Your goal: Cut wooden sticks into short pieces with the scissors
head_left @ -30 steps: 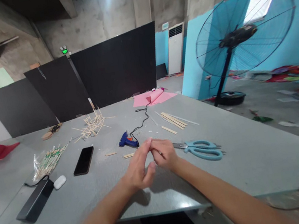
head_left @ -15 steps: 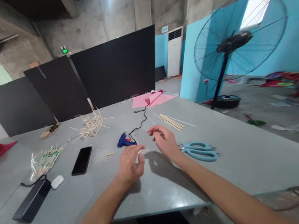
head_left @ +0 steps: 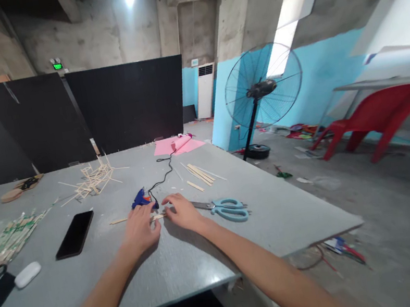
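Low over the grey table, my left hand (head_left: pixel 139 229) pinches a short pale wooden stick (head_left: pixel 157 217). My right hand (head_left: pixel 182 212) has its fingertips closed at the other end of that stick, so it spans the small gap between the hands. Just beyond my left fingers lies a blue glue gun (head_left: pixel 140 197), partly covered by them. Another thin stick (head_left: pixel 117 222) lies on the table left of my left hand. Blue-handled scissors (head_left: pixel 231 209) rest right of my right hand, blades towards it.
Flat wooden strips (head_left: pixel 201 174) lie beyond the scissors. A stick framework (head_left: pixel 94 181) stands farther left. Nearer are a phone (head_left: pixel 74 235), a white case (head_left: pixel 28 274) and bagged sticks (head_left: pixel 11 238). Pink paper (head_left: pixel 166 146) lies at the far edge; a fan (head_left: pixel 263 87) stands beyond the table.
My right hand has come left and down, from hovering apart to meeting the stick at my left fingertips. The view has turned right, bringing a red chair into sight.
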Demonstrator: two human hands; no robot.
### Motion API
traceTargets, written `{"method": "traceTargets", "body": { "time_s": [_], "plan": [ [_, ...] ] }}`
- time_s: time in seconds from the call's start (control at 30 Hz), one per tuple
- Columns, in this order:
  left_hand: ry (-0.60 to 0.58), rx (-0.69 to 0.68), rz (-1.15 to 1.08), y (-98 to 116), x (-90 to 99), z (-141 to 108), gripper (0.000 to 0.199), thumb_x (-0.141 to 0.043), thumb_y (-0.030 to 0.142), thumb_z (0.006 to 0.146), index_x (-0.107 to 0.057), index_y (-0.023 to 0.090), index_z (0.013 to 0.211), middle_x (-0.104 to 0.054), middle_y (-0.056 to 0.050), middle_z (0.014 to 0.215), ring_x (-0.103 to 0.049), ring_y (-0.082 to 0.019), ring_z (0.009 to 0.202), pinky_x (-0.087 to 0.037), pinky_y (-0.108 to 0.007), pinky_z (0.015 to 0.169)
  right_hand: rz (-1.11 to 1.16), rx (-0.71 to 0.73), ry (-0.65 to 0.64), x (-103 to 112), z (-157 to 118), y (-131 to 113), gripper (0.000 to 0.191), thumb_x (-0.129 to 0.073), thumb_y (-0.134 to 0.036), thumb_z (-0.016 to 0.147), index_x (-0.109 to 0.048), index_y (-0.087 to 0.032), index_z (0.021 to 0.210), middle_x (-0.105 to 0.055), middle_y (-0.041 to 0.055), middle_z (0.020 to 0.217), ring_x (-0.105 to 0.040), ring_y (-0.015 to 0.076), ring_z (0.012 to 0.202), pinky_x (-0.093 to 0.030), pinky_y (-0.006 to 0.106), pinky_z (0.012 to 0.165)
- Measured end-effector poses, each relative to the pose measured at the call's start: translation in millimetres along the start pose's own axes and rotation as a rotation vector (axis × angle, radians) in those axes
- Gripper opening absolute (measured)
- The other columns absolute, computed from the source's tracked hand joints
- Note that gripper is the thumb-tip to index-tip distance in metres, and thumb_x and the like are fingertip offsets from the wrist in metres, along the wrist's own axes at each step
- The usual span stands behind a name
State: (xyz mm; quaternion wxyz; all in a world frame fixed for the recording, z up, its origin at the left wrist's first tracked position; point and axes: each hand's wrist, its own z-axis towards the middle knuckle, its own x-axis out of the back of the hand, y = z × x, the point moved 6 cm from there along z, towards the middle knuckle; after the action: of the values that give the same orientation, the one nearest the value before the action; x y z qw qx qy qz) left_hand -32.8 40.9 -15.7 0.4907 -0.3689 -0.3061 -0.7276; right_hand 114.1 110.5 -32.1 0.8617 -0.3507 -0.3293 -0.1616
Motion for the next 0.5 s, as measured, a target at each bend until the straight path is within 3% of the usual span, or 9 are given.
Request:
{"method": "traceTargets", "body": {
  "time_s": [0.3, 0.5],
  "plan": [
    [-0.174, 0.031, 0.082, -5.2, -9.3, -3.3, 0.056, -0.059, 0.023, 0.088, -0.056, 0.012, 0.143, -0.071, -0.018, 0.123, -0.06, -0.035, 0.116, -0.044, -0.049, 0.101, -0.006, -0.012, -0.018, -3.3, -0.4, -0.5, 0.019, -0.06, -0.013, 0.09, -0.07, -0.018, 0.104, -0.074, 0.008, 0.108, -0.061, 0.0252, 0.11, -0.046, 0.036, 0.098],
    [-0.209, 0.047, 0.075, -8.7, -11.0, -2.9, 0.055, -0.056, 0.019, 0.09, -0.056, 0.012, 0.144, -0.07, -0.018, 0.126, -0.059, -0.036, 0.119, -0.043, -0.048, 0.101, -0.011, -0.004, -0.042, -6.1, -0.7, -0.4, 0.017, -0.061, -0.012, 0.09, -0.07, -0.018, 0.102, -0.073, 0.0086, 0.106, -0.061, 0.025, 0.108, -0.046, 0.036, 0.097]
  ]
}}
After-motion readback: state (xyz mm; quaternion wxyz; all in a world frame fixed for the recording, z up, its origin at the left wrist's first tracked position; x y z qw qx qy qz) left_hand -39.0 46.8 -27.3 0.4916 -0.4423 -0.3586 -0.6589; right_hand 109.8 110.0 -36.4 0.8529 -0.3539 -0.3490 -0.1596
